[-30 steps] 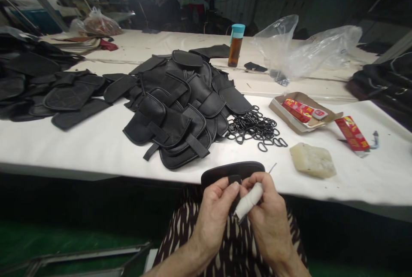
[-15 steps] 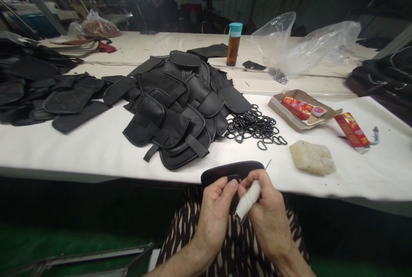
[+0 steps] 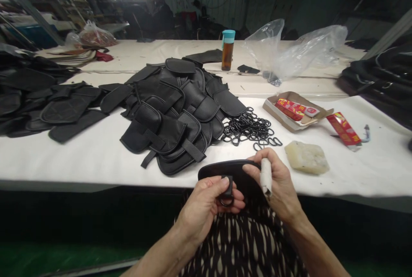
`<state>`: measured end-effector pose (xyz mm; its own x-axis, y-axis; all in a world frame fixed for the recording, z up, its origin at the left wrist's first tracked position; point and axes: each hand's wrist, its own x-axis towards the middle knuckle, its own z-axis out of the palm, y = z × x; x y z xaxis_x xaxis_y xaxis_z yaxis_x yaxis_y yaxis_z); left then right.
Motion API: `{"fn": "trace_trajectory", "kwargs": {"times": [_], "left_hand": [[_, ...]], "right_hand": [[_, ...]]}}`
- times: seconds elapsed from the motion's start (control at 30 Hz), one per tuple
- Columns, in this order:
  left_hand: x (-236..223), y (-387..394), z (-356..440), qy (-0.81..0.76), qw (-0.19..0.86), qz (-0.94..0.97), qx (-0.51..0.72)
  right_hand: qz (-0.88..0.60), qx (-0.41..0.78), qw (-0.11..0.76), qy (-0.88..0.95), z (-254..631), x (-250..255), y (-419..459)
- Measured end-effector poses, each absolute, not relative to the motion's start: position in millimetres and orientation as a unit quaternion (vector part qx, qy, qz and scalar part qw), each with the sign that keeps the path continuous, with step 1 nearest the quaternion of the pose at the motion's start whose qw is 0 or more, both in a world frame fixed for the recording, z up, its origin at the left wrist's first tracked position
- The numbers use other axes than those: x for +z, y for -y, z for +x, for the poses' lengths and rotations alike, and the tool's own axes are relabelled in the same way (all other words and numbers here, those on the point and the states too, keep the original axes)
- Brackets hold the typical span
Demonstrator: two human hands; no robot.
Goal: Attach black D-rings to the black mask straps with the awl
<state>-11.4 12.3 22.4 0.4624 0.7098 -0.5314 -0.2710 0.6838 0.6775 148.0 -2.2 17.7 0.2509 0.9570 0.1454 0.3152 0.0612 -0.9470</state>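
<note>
On the black panel (image 3: pixel 249 183) at my lap, just in front of the table edge, a short strap (image 3: pixel 228 187) is carrying a D-ring (image 3: pixel 226 202) at its end, so the threading seems done on this one; whether the fold is fastened, I cannot tell. Plenty appears left: loose black rings (image 3: pixel 249 127) are lying in a pile beyond my hands, beside a big heap of black padded pieces (image 3: pixel 174 114), and the nearest straps there are showing no ring.

My left hand (image 3: pixel 206 202) is pinching the strap, thumb pressing down on it, the other fingers curling beneath near the ring. My right hand (image 3: pixel 280 178) is half curled, gripping a white-wrapped tool handle (image 3: pixel 266 176) while its thumb is resting on the panel's right side. I am not making out the tool's tip.
</note>
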Motion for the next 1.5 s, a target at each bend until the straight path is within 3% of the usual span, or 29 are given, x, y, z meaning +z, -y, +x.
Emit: {"fn": "trace_trajectory", "kwargs": {"times": [0.2, 1.0, 1.5], "left_hand": [[27, -19, -17, -0.443, 0.813, 0.247, 0.285], [26, -21, -11, -0.457, 0.796, 0.256, 0.302], [21, -21, -12, -0.451, 0.796, 0.269, 0.3]], "right_hand": [[-0.561, 0.358, 0.579, 0.471, 136, 18, -7], [-0.513, 0.46, 0.562, 0.458, 147, 12, -19], [-0.52, 0.435, 0.562, 0.474, 149, 10, -21]]}}
